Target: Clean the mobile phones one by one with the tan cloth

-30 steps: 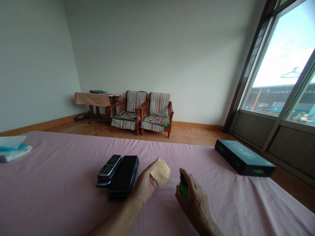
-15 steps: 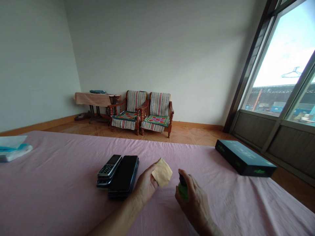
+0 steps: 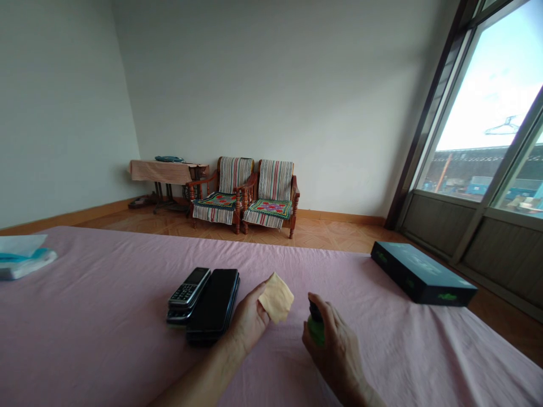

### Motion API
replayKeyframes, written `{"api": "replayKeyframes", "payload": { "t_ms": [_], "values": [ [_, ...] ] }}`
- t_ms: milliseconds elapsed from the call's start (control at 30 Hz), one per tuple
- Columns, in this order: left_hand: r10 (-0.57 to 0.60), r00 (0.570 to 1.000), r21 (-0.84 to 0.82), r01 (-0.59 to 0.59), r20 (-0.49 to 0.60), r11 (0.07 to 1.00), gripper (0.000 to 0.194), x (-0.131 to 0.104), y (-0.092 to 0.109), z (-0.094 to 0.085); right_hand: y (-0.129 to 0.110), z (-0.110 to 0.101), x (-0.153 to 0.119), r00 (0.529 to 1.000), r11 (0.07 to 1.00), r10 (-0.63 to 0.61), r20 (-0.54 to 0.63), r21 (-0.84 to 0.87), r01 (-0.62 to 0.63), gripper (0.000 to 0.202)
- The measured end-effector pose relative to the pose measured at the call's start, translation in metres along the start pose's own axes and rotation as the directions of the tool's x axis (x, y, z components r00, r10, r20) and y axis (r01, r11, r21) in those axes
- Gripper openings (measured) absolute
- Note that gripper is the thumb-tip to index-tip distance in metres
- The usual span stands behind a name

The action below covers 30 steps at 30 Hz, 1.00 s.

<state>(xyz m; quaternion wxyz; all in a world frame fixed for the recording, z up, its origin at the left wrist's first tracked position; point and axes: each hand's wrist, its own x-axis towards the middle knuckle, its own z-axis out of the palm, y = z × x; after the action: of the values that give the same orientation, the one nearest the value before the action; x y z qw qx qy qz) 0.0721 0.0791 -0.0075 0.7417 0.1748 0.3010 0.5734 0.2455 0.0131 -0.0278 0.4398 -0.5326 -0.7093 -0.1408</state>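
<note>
Left hand (image 3: 251, 321) pinching yellow cloth (image 3: 276, 298), right hand (image 3: 339, 346) gripping green bottle (image 3: 316, 330) — phones (image 3: 215, 299) nearby

On the sheet (image 3: 97, 316), two stacks of phones (image 3: 207, 299) lie left of the cloth (image 3: 276, 298) in my left fingers (image 3: 258, 293); the bottle (image 3: 316, 329) in my right fingers (image 3: 323, 305) is right of it, the box (image 3: 424, 268) farther right (two chairs (image 3: 258, 209) stand behind).

two striped-covered armchairs (image 3: 275, 181): beyond the fingers (image 3: 322, 305). draped table (image 3: 159, 170): beyond them, leftward. black box (image 3: 419, 268): to their right. window (image 3: 475, 118): farther right, beyond. white-and-blue pack (image 3: 27, 264): far left.
</note>
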Motion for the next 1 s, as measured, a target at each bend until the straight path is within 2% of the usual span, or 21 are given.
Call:
{"api": "replayKeyframes", "payload": {
  "t_ms": [733, 1000],
  "values": [
    [-0.001, 1.0, -0.009, 0.001, -0.011, 1.0, 0.024, 0.0032, -0.0018, -0.0033, 0.0005, 0.0, -0.0005, 0.998, 0.999, 0.036, 0.046, 0.007, -0.037, 0.044],
    [-0.01, 1.0, -0.01, 0.01, -0.03, 1.0, 0.024, 0.0031, -0.0018, -0.0027, 0.0036, 0.0029, -0.0011, 0.998, 0.998, 0.056, -0.013, 0.01, -0.055, 0.046]
  ]
}}
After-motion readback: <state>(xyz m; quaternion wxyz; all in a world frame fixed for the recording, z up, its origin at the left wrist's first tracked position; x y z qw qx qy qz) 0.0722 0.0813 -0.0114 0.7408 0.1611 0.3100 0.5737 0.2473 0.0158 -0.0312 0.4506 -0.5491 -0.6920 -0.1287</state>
